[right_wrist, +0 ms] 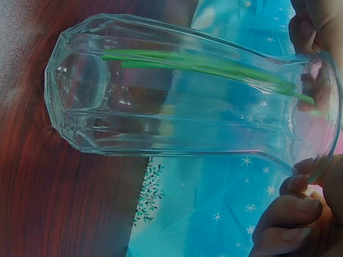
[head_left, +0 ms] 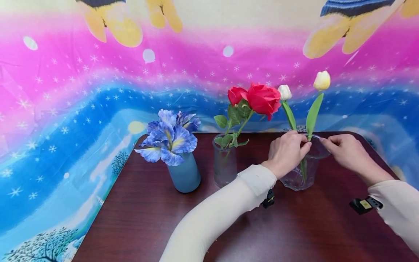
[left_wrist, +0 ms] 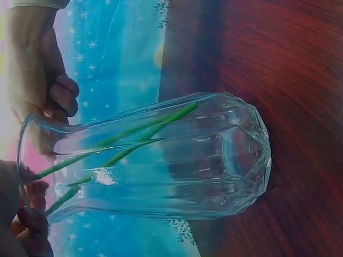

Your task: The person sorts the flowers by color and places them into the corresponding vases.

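Note:
Two artificial tulips, one white (head_left: pixel 284 92) and one pale yellow (head_left: pixel 322 80), lean apart in a clear faceted glass vase (head_left: pixel 296 183) on the right. Their green stems (left_wrist: pixel 126 152) cross inside and stop above its base. My left hand (head_left: pixel 288 151) is at the near-left of the mouth, thumb and fingers pinching a tulip stem by the rim; whether it grips both stems is hidden. Across the mouth, my right hand (head_left: pixel 350 151) pinches the vase's rim (right_wrist: pixel 335 126) between thumb and fingers, its other fingers curled.
Red roses (head_left: pixel 262 100) stand in a slim clear vase (head_left: pixel 225 169) left of my left hand. Further left are blue irises (head_left: pixel 170 136) in a blue vase (head_left: pixel 184 174). A dark wooden table (head_left: pixel 137 218) bears everything; a printed cloth (head_left: pixel 82 91) hangs behind it.

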A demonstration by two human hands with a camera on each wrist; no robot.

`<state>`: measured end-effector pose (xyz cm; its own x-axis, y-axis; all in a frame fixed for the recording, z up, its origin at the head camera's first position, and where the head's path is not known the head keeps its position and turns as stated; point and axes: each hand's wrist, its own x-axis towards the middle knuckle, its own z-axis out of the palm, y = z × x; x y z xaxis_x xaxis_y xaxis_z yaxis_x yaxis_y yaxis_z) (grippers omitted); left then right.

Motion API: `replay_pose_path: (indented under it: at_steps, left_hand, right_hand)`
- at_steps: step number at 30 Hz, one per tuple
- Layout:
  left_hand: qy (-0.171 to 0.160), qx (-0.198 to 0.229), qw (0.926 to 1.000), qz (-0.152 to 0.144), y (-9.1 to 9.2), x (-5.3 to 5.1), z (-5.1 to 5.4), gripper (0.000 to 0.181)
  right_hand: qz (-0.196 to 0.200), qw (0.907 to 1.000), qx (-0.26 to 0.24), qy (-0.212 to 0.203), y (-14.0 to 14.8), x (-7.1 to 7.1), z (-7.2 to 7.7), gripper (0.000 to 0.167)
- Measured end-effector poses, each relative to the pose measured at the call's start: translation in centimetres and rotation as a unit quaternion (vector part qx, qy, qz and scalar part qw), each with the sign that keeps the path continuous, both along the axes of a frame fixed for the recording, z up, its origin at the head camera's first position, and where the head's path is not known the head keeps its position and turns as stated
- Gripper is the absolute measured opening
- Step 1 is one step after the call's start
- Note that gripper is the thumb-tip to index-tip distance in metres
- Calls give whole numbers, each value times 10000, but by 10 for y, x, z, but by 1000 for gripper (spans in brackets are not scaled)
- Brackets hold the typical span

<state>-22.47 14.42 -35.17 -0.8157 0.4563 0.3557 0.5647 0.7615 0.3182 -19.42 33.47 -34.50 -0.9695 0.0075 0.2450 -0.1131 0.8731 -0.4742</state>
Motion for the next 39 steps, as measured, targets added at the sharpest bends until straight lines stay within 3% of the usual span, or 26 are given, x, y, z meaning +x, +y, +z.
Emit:
replay_pose_path:
  at_steps: [15, 29, 39]
  left_hand:
    - [-144, 914, 9957, -110, -13, -2, 1, 13]
    - [-303, 1345, 9901, -279, -27, 1, 2, 11]
    - [-345, 1501, 9877, -276, -36, 6, 3, 13]
  right_hand:
    - [-30, 10000, 0, -90, 0, -1, 1, 54]
    - [-50, 9997, -23, -224, -1, 1, 1, 55]
    - [-1, 10000, 6, -95, 1, -1, 0, 54]
